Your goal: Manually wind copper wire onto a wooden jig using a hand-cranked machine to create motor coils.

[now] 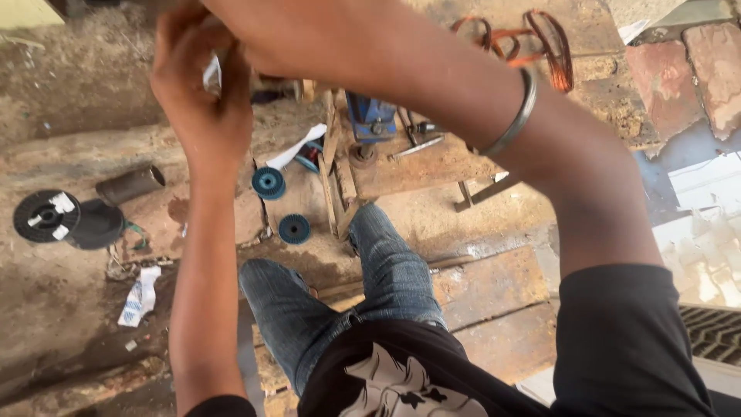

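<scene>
Vise [370,120] sits on wooden worktop [432,166] ahead of knees, two small spools [268,183] on floor left of it, big spool [46,216] far left, wire coils [532,38] behind right.

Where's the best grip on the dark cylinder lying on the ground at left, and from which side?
Grip the dark cylinder across its middle, coming down from above. It lies on its side on the dirt ground, its round wall exposed along its length, with free space on both long sides. The black spool sits close below-left, so avoid approaching from there.

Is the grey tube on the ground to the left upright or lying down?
Lying down. The grey tube rests on its side on the dirt, its open end facing right, beside the black spool.
</scene>
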